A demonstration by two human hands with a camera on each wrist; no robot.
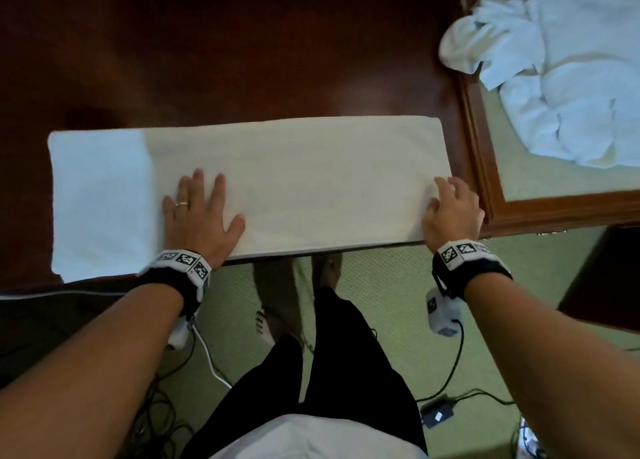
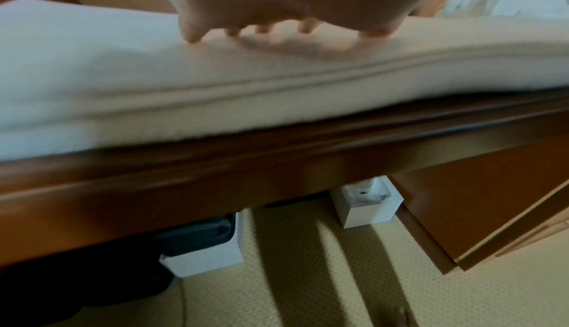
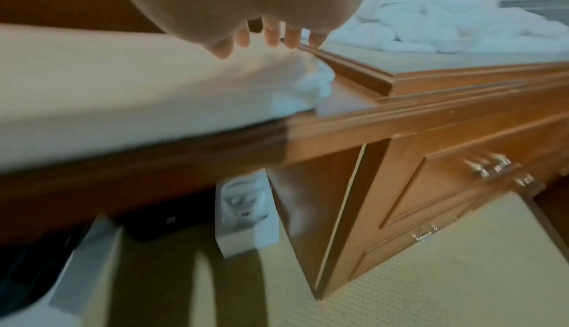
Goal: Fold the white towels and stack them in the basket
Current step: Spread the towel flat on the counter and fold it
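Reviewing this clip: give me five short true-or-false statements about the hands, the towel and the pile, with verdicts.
1. The left hand lies flat on the towel. True.
2. The right hand is at the towel's right end. True.
3. The towel is crumpled in a ball. False: it lies as a long folded strip along the table edge.
4. The pile of unfolded towels sits to the left. False: it is at the far right.
5. Both hands are raised off the towel. False: both rest on it.
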